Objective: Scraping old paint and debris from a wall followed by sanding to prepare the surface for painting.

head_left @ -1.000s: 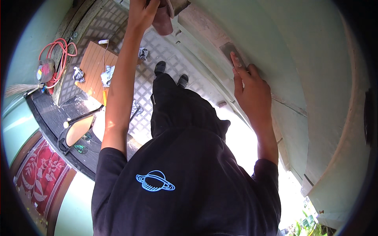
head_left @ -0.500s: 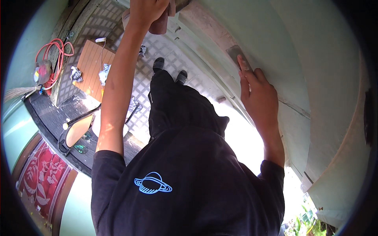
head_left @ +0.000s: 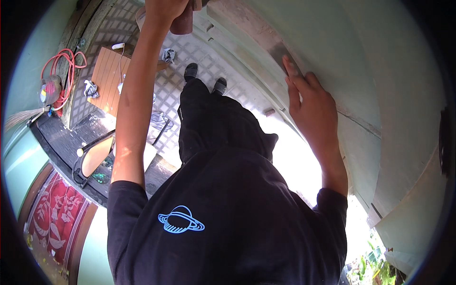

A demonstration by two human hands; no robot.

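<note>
At the upper edge my left hand (head_left: 164, 8) is closed around a reddish-brown, cylinder-like object (head_left: 182, 25); the frame cuts off part of both. My right hand (head_left: 311, 97) grips a flat grey scraper blade (head_left: 279, 52), its index finger stretched along it. The blade lies against the pale green wall (head_left: 346, 61), on the lower end of a rough brownish strip (head_left: 244, 21) that resembles filler. How the scraper's handle sits in my palm is hidden.
To the left are a slatted wooden table (head_left: 105, 78), crumpled paper (head_left: 90, 89), a coiled orange hose (head_left: 71, 71) and a dark bench (head_left: 95, 130) holding a tan-seated item (head_left: 98, 159). Ledges (head_left: 259, 76) run below the wall, above patterned floor tiles (head_left: 209, 59).
My left hand and the reddish-brown object have shifted slightly up and left. The scraper in my right hand has moved a little up and left along the strip. The view has shifted slightly too.
</note>
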